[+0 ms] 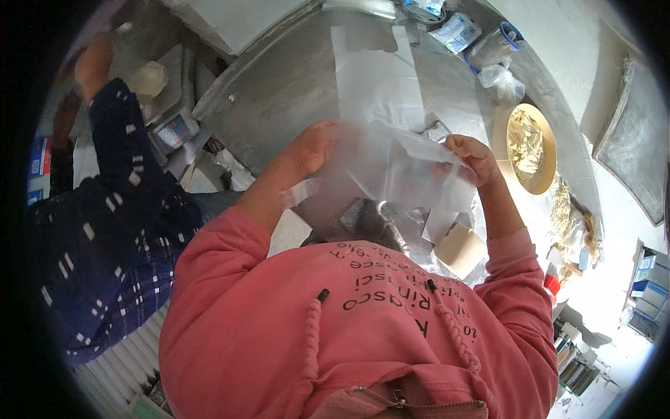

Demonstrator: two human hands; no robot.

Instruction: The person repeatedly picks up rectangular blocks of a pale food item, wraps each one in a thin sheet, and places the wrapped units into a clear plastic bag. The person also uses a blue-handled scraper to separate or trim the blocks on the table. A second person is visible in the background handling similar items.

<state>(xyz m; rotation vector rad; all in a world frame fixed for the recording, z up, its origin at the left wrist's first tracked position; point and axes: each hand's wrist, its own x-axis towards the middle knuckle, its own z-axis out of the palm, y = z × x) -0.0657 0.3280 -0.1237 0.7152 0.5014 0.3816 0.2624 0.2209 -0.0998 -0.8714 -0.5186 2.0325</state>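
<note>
A clear plastic bag [412,171] is stretched between my two hands above the near side of the grey table, smeared by motion in part. My left hand [317,148] has its fingers closed on the bag's left end; the fingertips are blurred. My right hand [476,159] pinches the upper right corner between thumb and fingers. Beyond the bag, more clear plastic [380,77] lies flat on the table. To the right of my right hand stands a tan bowl [500,136] with pale yellow strips [525,143] in it.
At the left, another person in a dark patterned shirt [132,230] reaches toward a scale [171,105] bearing a pale round item [150,78]. At the far right are a clear jar with a blue rim [492,47], a tied plastic bag [502,85] and a packet [456,32].
</note>
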